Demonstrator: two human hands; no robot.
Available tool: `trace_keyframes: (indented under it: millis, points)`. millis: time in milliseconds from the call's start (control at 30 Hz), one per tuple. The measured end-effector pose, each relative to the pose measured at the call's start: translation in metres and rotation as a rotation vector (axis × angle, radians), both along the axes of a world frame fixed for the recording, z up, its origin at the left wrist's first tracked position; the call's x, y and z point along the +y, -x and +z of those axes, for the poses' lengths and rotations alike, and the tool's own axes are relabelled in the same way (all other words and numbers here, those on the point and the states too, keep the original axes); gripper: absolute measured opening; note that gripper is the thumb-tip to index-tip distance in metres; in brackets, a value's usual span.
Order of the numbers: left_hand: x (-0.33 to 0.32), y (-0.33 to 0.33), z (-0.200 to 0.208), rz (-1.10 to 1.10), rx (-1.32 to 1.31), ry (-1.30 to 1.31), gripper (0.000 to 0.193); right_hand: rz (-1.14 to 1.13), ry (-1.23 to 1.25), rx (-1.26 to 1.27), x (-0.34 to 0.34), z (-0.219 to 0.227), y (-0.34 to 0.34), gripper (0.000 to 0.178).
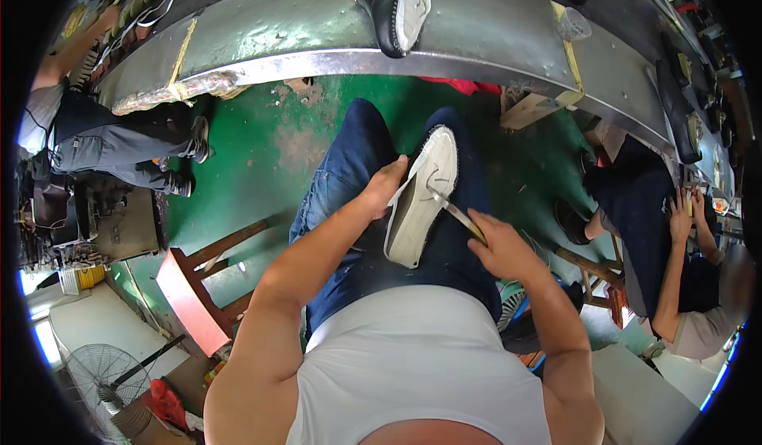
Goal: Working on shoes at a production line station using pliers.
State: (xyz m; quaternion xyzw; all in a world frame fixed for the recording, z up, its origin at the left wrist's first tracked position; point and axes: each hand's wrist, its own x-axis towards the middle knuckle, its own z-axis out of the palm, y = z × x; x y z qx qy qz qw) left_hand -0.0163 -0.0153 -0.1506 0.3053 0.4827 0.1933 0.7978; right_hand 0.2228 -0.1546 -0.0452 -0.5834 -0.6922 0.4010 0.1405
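Observation:
A cream-coloured, unfinished shoe (411, 235) lies on my lap between my thighs, its toe pointing away and stitching along its edge. My left hand (384, 184) grips its left side, fingers partly hidden by the shoe. In my right hand (503, 246) is a slim hand tool (459, 217) with a pale handle and a metal end. The tool's tip touches the shoe's upward face near the forepart, beside a dark curved line. I cannot make out the tip's shape.
A metal-topped bench (286, 28) runs across ahead, bearing a black shoe with a white sole (390, 12). A wooden stool (194, 298) stands at left, a fan (107, 381) at lower left. One person (119, 143) stands left; another (643, 231) works at right.

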Motion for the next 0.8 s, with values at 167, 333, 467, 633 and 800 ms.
trace_keyframes:
  millis: [167,333,467,633,800]
  points:
    - [-0.023,0.001,-0.019,0.118,0.034,-0.062,0.061,0.1,0.015,-0.013,0.039,0.018,0.01,0.058]
    - [-0.033,0.002,-0.006,0.059,0.103,-0.195,0.061,0.105,0.784,-0.108,0.105,0.068,0.021,0.028]
    - [-0.036,0.009,-0.021,0.098,0.167,-0.168,0.06,0.22,0.672,-0.112,0.116,0.044,0.02,0.023]
    - [-0.034,0.024,0.002,0.182,-0.182,-0.039,0.055,0.024,0.28,-0.022,0.06,-0.009,0.046,0.028]
    - [-0.015,0.017,0.026,0.086,-0.23,-0.061,0.072,-0.311,0.511,0.276,0.033,-0.02,0.068,0.025]
